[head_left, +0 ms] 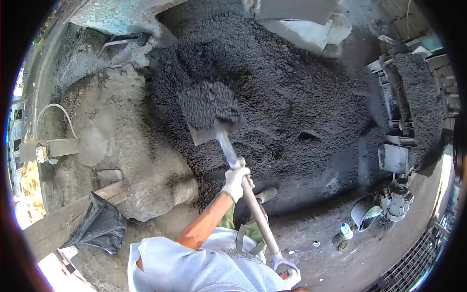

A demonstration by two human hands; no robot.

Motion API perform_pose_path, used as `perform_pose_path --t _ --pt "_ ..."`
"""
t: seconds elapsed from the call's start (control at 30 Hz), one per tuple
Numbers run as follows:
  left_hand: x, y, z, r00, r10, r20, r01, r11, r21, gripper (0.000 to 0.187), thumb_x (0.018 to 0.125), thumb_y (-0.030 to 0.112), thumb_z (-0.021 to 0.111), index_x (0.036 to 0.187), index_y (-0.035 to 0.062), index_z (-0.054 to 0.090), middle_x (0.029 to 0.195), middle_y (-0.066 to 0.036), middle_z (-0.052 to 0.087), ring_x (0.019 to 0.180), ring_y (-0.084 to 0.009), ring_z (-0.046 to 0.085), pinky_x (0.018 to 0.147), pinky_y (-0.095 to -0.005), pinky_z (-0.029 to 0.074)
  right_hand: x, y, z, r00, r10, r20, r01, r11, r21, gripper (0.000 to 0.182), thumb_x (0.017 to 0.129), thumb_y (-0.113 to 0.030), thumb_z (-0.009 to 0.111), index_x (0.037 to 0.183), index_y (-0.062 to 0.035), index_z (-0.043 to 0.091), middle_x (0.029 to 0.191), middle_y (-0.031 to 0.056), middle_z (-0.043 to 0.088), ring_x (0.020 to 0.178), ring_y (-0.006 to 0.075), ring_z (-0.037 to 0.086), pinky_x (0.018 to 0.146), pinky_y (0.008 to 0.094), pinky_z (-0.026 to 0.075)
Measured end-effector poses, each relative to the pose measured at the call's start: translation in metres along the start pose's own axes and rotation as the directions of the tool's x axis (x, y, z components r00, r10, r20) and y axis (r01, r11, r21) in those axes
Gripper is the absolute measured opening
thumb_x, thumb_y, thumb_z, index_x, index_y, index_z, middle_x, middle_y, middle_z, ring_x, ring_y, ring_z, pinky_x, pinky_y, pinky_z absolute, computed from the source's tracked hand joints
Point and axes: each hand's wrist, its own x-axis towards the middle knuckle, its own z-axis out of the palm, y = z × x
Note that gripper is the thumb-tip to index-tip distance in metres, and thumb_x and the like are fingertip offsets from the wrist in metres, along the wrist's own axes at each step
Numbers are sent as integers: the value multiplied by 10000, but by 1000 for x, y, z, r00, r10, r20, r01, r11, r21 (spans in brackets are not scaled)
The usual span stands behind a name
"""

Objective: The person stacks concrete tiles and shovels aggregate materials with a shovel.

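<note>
A shovel (257, 210) slants across the middle of the head view, its blade piled with dark, gritty mix (209, 104). My left hand (237, 179), in a white glove with a green cuff, is wrapped round the shaft below the blade. At the bottom, my right hand (292, 278), also in a pale glove, is closed on the D-shaped handle and partly cut off by the frame edge. The loaded blade overlaps the large heap of dark grey mix (301, 107).
A pale sandy mound (151, 160) rises on the left, beside a black plastic sheet (99, 226). Machinery (396, 158) stands at right, with a bucket (362, 214) and a bottle (346, 230) on the floor. My boot (267, 194) is at the heap's edge.
</note>
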Motion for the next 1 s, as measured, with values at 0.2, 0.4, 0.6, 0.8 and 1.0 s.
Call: perform_pose_path --t 0.2,0.4,0.6,0.8,1.0 --pt "-74 57 29 894 396 212 -410 912 26 117 796 95 687 838 16 611 644 -130 614 466 -271 614 437 -440 547 131 95 -1 744 -421 520 521 851 -57 275 770 -114 552 1011 -26 652 982 113 663 805 226 659 698 382 569" --pt "-228 283 153 332 857 395 -848 454 -273 166 910 179 685 925 29 616 671 -91 617 521 -232 632 518 -371 565 -76 -172 121 622 -293 726 -38 915 401 254 919 -186 668 1122 -36 640 847 50 651 628 135 596 568 278 536" --pt "-188 176 168 511 715 476 -721 659 -216 119 871 143 675 864 34 628 650 -103 607 517 -258 631 505 -405 561 0 -140 41 736 -349 580 22 869 495 227 841 -139 665 1031 -17 652 794 72 653 602 163 612 555 305 539" --pt "-63 -61 143 953 39 300 -69 993 91 86 798 44 658 865 30 606 661 -96 579 480 -277 602 472 -463 555 43 -45 -98 980 -100 173 50 960 274 233 807 -119 608 1017 -38 668 911 40 623 713 155 578 600 312 484" --pt "12 -104 154 961 -155 228 132 985 113 91 775 28 640 834 38 571 628 -122 578 499 -291 608 491 -465 557 7 -99 -65 998 22 -52 -12 981 192 272 809 -110 649 1063 -32 709 1020 100 687 897 252 642 723 373 535"
